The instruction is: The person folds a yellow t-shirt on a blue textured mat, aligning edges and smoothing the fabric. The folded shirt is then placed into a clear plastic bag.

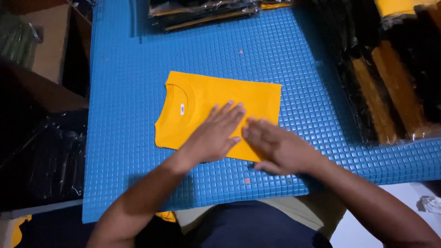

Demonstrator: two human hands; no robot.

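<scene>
Surface: a blue mat with a raised square grid [138,174] covers the worktop, and everything handled lies on it.
Shirt: a folded yellow-orange cotton T-shirt [202,98] lies flat near the middle of the mat, a little toward the near edge. Its round collar faces the mat's left edge, and a small white neck label [182,109] shows inside the collar.
Left hand: the left hand [216,135] lies palm down on the shirt's near half, fingers straight and slightly spread, tips pointing toward the far edge. It grips nothing and only presses on the cloth.
Right hand: the right hand [278,147] rests flat just beside the left, across the shirt's near right corner, fingers extended and close together, flat on the fabric with nothing held. The two hands nearly touch at the fingertips.
Far edge: a stack of dark garments in clear plastic bags [202,11] sits at the mat's far edge.
Right edge: bagged black and orange garments [390,87] lie in a pile along the right edge, overlapping the mat.
Left side: crinkled black plastic wrapping [43,160] lies off the mat, beyond its left edge.
</scene>
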